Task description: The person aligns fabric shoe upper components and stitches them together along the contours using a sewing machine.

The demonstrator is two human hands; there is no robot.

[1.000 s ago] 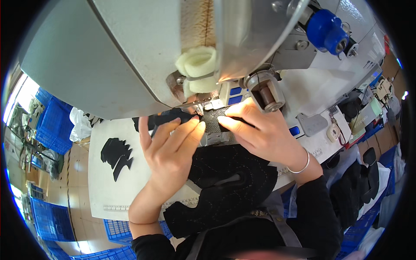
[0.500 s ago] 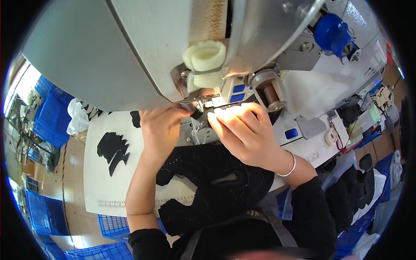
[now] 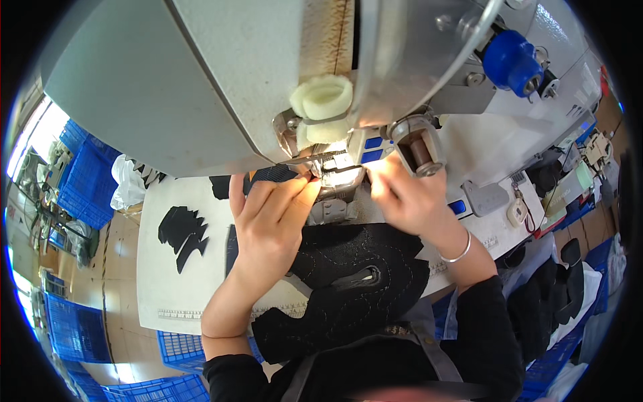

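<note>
My left hand [image 3: 268,221] is at the sewing machine [image 3: 214,87], its thumb and fingertips pressed together beside the lit needle area. Dark textured fabric [image 3: 273,173] shows behind its fingers. Across the light, my right hand [image 3: 414,201] has its fingers bent in a pinch, where a thin dark edge of the fabric runs to the fingertips. The fingertips partly hide what they grip. Below both hands, a large black cut piece [image 3: 348,295] with pale stitched lines and an oval opening lies over the table's near edge.
Black scraps [image 3: 182,231] lie on the white table [image 3: 151,281] at the left. A brown thread bobbin [image 3: 420,155] sits in a metal holder at the right. Blue crates [image 3: 87,181] stand left of the table; black pieces [image 3: 546,288] are heaped at the right.
My left hand has moved right, close to the needle area, and dark fabric now shows behind it. My right hand has shifted right, its fingers now farther from the needle.
</note>
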